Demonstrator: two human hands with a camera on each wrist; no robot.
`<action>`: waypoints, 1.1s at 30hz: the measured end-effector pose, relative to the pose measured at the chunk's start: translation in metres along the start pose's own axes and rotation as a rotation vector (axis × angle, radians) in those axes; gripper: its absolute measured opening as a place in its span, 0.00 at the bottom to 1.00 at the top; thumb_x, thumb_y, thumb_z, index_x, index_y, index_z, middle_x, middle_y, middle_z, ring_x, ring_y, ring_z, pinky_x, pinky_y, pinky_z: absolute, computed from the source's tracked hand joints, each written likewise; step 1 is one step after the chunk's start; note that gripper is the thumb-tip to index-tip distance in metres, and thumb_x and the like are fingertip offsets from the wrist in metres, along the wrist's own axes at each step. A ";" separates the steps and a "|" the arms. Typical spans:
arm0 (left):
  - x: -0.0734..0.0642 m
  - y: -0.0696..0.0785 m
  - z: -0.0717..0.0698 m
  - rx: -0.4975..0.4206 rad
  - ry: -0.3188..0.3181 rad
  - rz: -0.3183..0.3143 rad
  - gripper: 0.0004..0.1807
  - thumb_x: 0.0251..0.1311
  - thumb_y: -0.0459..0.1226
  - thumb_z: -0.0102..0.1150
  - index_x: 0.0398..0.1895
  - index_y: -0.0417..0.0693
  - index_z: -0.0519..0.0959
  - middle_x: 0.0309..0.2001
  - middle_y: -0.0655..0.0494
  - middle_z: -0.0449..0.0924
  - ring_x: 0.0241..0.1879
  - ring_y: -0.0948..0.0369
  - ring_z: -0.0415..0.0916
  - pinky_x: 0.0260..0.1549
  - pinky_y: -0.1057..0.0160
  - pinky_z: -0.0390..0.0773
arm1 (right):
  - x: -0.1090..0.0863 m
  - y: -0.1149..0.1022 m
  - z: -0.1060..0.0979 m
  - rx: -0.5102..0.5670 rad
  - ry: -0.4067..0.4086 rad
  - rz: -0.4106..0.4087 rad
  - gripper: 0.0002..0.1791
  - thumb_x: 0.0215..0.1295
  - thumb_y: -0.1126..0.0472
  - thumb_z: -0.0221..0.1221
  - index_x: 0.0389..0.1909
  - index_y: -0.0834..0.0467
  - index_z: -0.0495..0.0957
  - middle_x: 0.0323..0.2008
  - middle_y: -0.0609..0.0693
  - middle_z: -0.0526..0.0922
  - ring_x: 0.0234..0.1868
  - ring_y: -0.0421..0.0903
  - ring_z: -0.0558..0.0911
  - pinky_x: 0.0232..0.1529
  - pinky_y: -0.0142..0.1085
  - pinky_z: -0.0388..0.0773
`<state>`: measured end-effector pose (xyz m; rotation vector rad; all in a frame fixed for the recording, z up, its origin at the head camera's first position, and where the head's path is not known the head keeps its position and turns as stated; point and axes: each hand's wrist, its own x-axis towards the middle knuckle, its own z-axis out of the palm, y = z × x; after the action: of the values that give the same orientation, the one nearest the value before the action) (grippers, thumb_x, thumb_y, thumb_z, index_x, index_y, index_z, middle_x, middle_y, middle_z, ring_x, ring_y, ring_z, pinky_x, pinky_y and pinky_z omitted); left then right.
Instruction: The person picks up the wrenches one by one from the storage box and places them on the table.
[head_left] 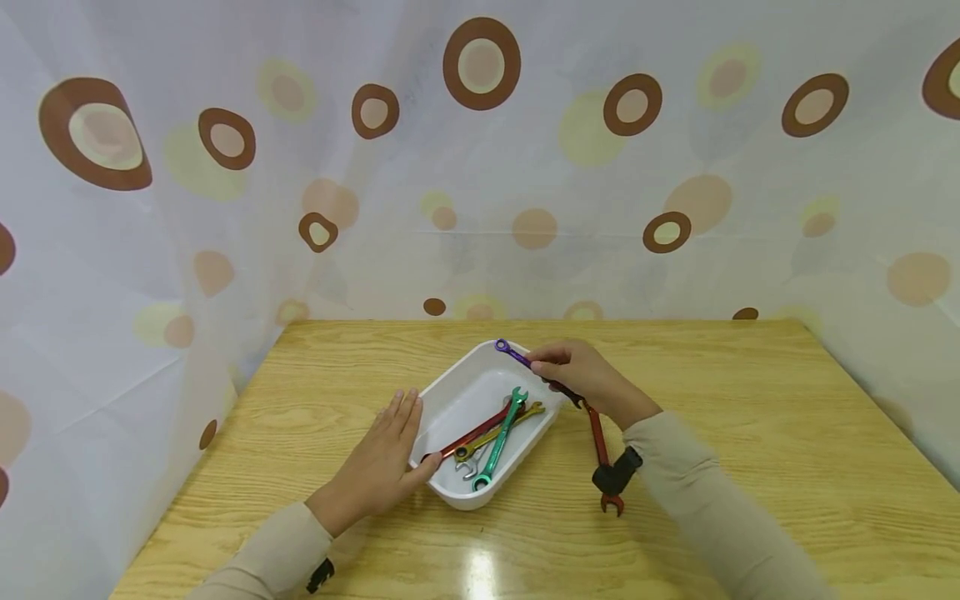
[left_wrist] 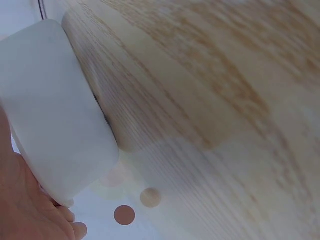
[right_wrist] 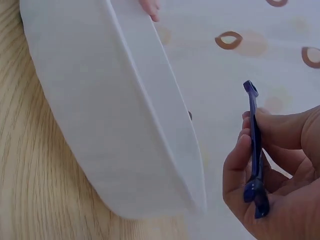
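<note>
My right hand (head_left: 581, 375) pinches a purple combination wrench (head_left: 513, 353) between thumb and fingers, above the right rim of a white plastic tray (head_left: 453, 387). In the right wrist view the same wrench (right_wrist: 255, 145) looks dark blue and is held clear of the tray wall (right_wrist: 100, 110). My left hand (head_left: 382, 462) rests against the tray's left rim, its fingers fairly straight. Inside the tray lie a green wrench (head_left: 501, 442), a red wrench (head_left: 480, 430), a yellow wrench (head_left: 491, 435) and a partly covered silver wrench (head_left: 468, 468).
An orange-red wrench (head_left: 597, 437) lies on the wooden table (head_left: 750, 433) right of the tray, partly hidden by the black strap (head_left: 618, 472) at my right wrist. Behind the table hangs a white sheet (head_left: 480, 167) printed with brown circles.
</note>
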<state>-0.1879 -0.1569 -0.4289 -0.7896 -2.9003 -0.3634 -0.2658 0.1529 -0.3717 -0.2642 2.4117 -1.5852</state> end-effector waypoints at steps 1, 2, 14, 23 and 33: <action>0.000 0.000 0.000 -0.003 0.001 0.001 0.45 0.68 0.56 0.45 0.73 0.32 0.47 0.75 0.40 0.41 0.74 0.45 0.38 0.69 0.46 0.50 | -0.002 0.003 -0.005 0.017 0.005 0.008 0.19 0.71 0.61 0.54 0.58 0.66 0.75 0.51 0.61 0.78 0.38 0.44 0.77 0.38 0.33 0.77; 0.000 0.001 0.001 -0.005 0.002 0.002 0.45 0.68 0.57 0.45 0.73 0.32 0.47 0.75 0.40 0.41 0.74 0.46 0.37 0.70 0.47 0.49 | -0.005 0.005 -0.011 0.034 0.010 0.019 0.20 0.71 0.61 0.53 0.58 0.67 0.74 0.51 0.62 0.78 0.38 0.44 0.76 0.38 0.32 0.77; 0.000 0.000 0.002 -0.003 0.002 0.007 0.45 0.68 0.57 0.44 0.73 0.31 0.47 0.75 0.40 0.40 0.74 0.44 0.39 0.70 0.46 0.49 | -0.047 0.041 -0.061 0.100 0.038 0.138 0.23 0.74 0.58 0.49 0.62 0.71 0.66 0.44 0.49 0.76 0.44 0.43 0.76 0.51 0.45 0.74; 0.000 0.000 0.002 0.006 0.012 0.004 0.45 0.68 0.57 0.45 0.73 0.31 0.48 0.75 0.39 0.42 0.74 0.45 0.37 0.69 0.46 0.50 | -0.065 0.080 -0.073 0.145 0.030 0.221 0.24 0.73 0.59 0.50 0.59 0.75 0.64 0.39 0.48 0.78 0.38 0.40 0.77 0.39 0.33 0.80; 0.000 0.001 0.000 0.001 -0.017 -0.008 0.46 0.68 0.58 0.43 0.73 0.31 0.47 0.75 0.39 0.41 0.75 0.45 0.36 0.70 0.47 0.48 | -0.070 0.103 -0.070 0.128 0.006 0.268 0.20 0.70 0.64 0.52 0.55 0.76 0.67 0.34 0.50 0.76 0.33 0.41 0.78 0.35 0.33 0.82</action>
<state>-0.1874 -0.1560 -0.4290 -0.7855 -2.9195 -0.3577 -0.2218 0.2740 -0.4322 0.0848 2.2261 -1.6074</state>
